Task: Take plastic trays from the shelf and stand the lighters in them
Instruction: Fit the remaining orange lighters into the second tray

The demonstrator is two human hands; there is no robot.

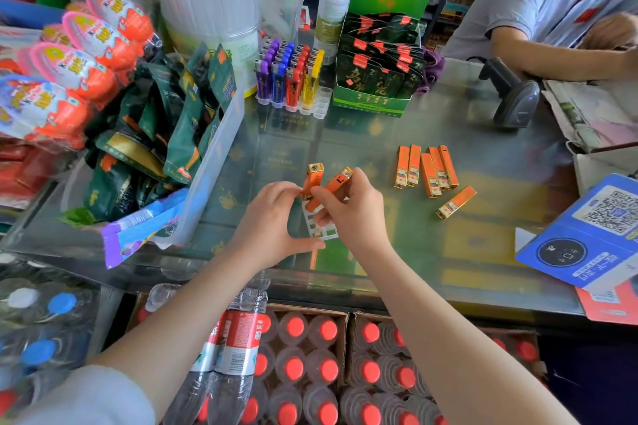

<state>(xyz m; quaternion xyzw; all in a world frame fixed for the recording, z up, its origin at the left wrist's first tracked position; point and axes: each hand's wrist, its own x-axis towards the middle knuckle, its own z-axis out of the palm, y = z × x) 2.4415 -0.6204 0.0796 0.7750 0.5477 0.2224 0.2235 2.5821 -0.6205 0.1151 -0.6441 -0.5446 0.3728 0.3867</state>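
A clear plastic tray (319,226) lies on the glass counter between my hands. One orange lighter (313,178) stands upright at its far end. My left hand (272,217) touches that lighter with its fingertips, its thumb lying along the tray's near edge. My right hand (352,207) pinches a second orange lighter (333,187), tilted over the tray. Several more orange lighters (426,167) lie flat on the counter to the right, one (455,202) a little apart.
A full tray of coloured lighters (291,79) stands at the back, beside a green box of sachets (376,79). A snack bin (207,162) is left. A barcode scanner (514,97), another person's arm (538,55) and a blue QR stand (587,235) are right.
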